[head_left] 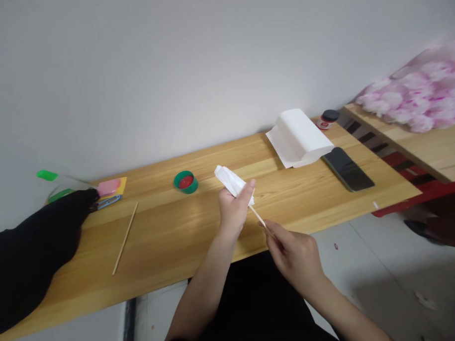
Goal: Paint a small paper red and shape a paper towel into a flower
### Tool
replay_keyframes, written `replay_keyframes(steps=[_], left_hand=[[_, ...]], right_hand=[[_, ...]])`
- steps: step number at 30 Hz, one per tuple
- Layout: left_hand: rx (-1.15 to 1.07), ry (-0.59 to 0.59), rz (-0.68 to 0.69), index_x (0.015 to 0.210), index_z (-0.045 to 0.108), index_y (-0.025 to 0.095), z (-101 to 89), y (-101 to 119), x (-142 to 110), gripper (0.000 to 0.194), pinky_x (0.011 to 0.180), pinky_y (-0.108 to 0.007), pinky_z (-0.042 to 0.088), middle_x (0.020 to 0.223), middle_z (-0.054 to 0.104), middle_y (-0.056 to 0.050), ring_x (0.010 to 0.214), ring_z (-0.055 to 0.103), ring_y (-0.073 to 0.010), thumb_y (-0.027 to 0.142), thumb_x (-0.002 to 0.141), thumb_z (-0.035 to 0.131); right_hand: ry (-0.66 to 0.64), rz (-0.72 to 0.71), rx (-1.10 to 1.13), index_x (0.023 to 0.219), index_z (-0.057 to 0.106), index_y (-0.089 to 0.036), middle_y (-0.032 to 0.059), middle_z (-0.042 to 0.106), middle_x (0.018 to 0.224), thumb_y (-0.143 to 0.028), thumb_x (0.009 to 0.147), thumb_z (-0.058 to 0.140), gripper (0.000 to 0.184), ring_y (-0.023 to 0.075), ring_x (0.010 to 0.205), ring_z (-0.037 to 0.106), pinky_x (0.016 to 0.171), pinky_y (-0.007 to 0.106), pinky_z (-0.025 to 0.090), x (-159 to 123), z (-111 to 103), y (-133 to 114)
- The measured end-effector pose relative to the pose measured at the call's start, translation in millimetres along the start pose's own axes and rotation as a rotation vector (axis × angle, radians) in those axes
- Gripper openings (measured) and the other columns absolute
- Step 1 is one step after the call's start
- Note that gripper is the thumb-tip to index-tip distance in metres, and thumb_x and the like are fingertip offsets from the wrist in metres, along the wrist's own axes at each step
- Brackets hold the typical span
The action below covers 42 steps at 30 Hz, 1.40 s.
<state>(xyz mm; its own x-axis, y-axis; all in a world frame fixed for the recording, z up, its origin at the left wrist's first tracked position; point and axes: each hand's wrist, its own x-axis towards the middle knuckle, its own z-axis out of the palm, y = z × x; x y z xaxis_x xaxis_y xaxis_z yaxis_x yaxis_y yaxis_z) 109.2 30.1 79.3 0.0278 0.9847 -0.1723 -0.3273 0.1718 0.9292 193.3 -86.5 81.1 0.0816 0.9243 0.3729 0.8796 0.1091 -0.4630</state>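
My left hand [234, 207] is closed round a crumpled white tissue [230, 180], held a little above the wooden table [170, 232]. A thin wooden stick [257, 215] runs from the tissue down to my right hand [293, 252], which pinches its lower end. The stick's upper end is hidden inside the tissue. Both hands hover over the table's front edge.
A second wooden stick [125, 237] lies on the table at left. A green cap with red inside [185, 182] sits behind it. A stack of white paper towels [299, 137], a black phone [347, 168] and a small jar [328, 118] are at right. Black cloth [29, 257] covers the left end.
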Motion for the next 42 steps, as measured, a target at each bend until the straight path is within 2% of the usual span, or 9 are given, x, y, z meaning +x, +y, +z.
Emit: replay_keyframes(steps=[4, 8, 13, 18, 21, 27, 33, 36, 42], left_hand=[[0.025, 0.025, -0.007, 0.053, 0.046, 0.016, 0.0, 0, 1, 0.04, 0.04, -0.018, 0.03, 0.047, 0.046, 0.006, 0.041, 0.039, -0.0038, 0.04, 0.059, 0.078], [-0.023, 0.033, -0.039, 0.053, 0.048, 0.015, 0.2, 0, 4, 0.039, 0.036, -0.018, 0.026, 0.046, 0.046, 0.006, 0.038, 0.039, -0.0035, 0.039, 0.058, 0.078], [-0.048, 0.003, -0.055, 0.056, 0.051, 0.015, 0.6, -3, 7, 0.037, 0.035, -0.018, 0.025, 0.046, 0.045, 0.007, 0.035, 0.037, -0.0027, 0.04, 0.056, 0.078], [-0.065, 0.018, -0.033, 0.056, 0.05, 0.015, 2.2, -7, 6, 0.038, 0.035, -0.017, 0.028, 0.046, 0.046, 0.006, 0.036, 0.038, -0.0029, 0.042, 0.058, 0.077], [-0.058, 0.024, -0.032, 0.056, 0.05, 0.015, 3.2, -9, 4, 0.039, 0.035, -0.018, 0.028, 0.047, 0.047, 0.006, 0.036, 0.038, -0.0032, 0.043, 0.058, 0.077], [-0.036, 0.022, -0.025, 0.056, 0.051, 0.014, 3.3, -13, 3, 0.039, 0.039, -0.018, 0.032, 0.05, 0.049, 0.005, 0.041, 0.042, -0.0041, 0.043, 0.058, 0.077], [-0.021, 0.003, -0.018, 0.056, 0.052, 0.014, 3.0, -13, -1, 0.039, 0.042, -0.018, 0.033, 0.05, 0.049, 0.005, 0.043, 0.043, -0.0046, 0.043, 0.058, 0.078], [-0.016, -0.002, -0.017, 0.056, 0.051, 0.014, 3.4, -11, -3, 0.04, 0.042, -0.018, 0.034, 0.051, 0.049, 0.005, 0.043, 0.042, -0.0042, 0.043, 0.058, 0.078], [-0.099, 0.118, -0.031, 0.059, 0.054, 0.013, -2.5, -4, 8, 0.042, 0.036, -0.016, 0.028, 0.05, 0.05, 0.005, 0.038, 0.041, -0.0026, 0.044, 0.053, 0.081]], right_hand=[[-0.08, 0.08, 0.135, 0.104, 0.071, -0.018, 0.0008, 0.057, 0.048, -0.029, 0.09, 0.046, 0.031, 0.01, 0.039, 0.045, 0.045, 0.023, 0.028, 2, -2, 4], [-0.256, 0.347, 0.635, 0.098, 0.072, -0.021, -0.0004, 0.055, 0.053, -0.039, 0.089, 0.048, 0.031, 0.0104, 0.045, 0.044, 0.045, 0.023, 0.031, 4, -5, 8], [-0.418, 0.698, 1.24, 0.09, 0.068, -0.016, -0.0109, 0.027, 0.035, -0.048, 0.085, 0.055, 0.035, 0.0036, 0.032, 0.017, 0.038, 0.02, 0.011, 1, -5, 13], [-0.536, 0.884, 1.638, 0.085, 0.065, -0.017, -0.0139, 0.024, 0.029, -0.04, 0.082, 0.061, 0.024, 0.0012, 0.027, 0.008, 0.035, 0.018, 0.01, 1, -7, 18], [-0.575, 0.948, 1.733, 0.084, 0.065, -0.019, -0.0144, 0.021, 0.028, -0.039, 0.08, 0.063, 0.021, 0.0018, 0.027, 0.006, 0.033, 0.017, 0.009, 2, -9, 20], [-0.46, 0.843, 1.444, 0.085, 0.066, -0.017, -0.0127, 0.025, 0.03, -0.043, 0.085, 0.057, 0.028, 0.0015, 0.029, 0.01, 0.036, 0.019, 0.01, -4, -9, 17], [-0.353, 0.463, 0.775, 0.091, 0.071, -0.018, -0.0047, 0.044, 0.047, -0.043, 0.088, 0.052, 0.031, 0.0072, 0.042, 0.037, 0.042, 0.021, 0.028, -7, -18, 21], [-0.326, 0.283, 0.504, 0.093, 0.072, -0.02, -0.0032, 0.05, 0.049, -0.038, 0.09, 0.048, 0.03, 0.0086, 0.042, 0.042, 0.043, 0.021, 0.032, -5, -28, 21], [-0.348, 0.13, 0.327, 0.097, 0.073, -0.019, 0.0015, 0.064, 0.056, -0.037, 0.092, 0.043, 0.036, 0.0104, 0.044, 0.053, 0.045, 0.02, 0.04, -5, -41, 23]])
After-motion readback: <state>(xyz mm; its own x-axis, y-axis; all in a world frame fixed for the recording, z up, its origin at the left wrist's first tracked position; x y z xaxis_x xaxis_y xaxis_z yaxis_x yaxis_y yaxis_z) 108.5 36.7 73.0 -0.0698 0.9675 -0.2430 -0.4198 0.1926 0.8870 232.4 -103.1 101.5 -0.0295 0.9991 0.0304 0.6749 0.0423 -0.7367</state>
